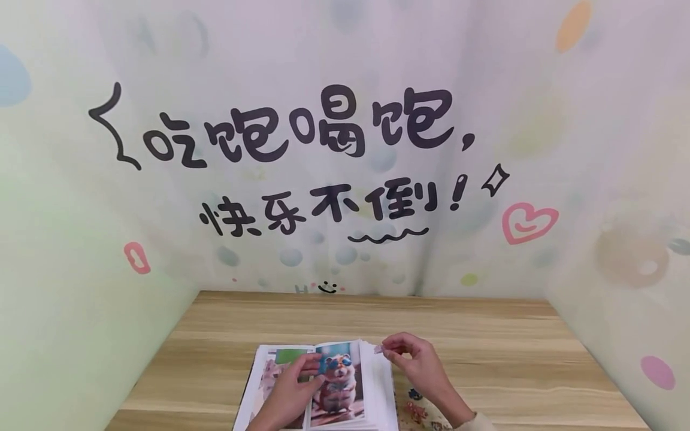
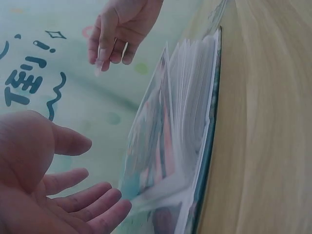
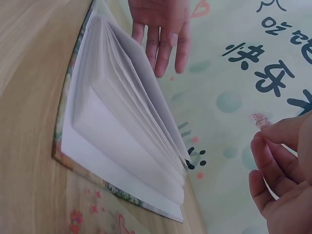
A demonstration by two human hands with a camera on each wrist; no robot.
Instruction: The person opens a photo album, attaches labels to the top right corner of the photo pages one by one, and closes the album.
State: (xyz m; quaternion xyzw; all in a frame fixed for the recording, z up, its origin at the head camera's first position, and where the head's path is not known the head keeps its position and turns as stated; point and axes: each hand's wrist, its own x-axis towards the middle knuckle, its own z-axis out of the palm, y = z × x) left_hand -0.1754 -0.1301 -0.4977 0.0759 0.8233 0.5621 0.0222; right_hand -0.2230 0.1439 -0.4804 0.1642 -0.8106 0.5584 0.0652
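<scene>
A photo album [image 1: 384, 389] lies spread on a wooden table [image 1: 485, 335], about midway between the table's left and right edges. Its top edge is a bit in front of the table's back edge. The right page has a picture of a furry animal [image 1: 339, 389] standing up in sunglasses [image 1: 339, 361]. The left page has a picture with pink and green [image 1: 272, 366], partly hidden by a hand. Many white pages sit in a thick stack under the animal, and the hard cover [image 3: 61, 122] has colors along its rim.

The left hand [image 1: 291, 389] is over the fold between the two pages. Its fingers are long and loose, its thumb sticks out apart, and it has hold of nothing. I cannot tell if it touches the paper.

The right hand [image 1: 417, 362] is by the album's top right corner. Its thumb and finger press close together and pinch a small pink, see-through sticker [image 1: 379, 349]. A pale sleeve [image 1: 477, 422] covers its wrist.

On the table, just beside the album's right edge, are a dark blue sticker [image 1: 414, 394] and a red sticker [image 1: 416, 412]. Behind the table's back edge hangs a pale cloth [image 1: 334, 36] with big black writing and a pink heart [image 1: 530, 224].
</scene>
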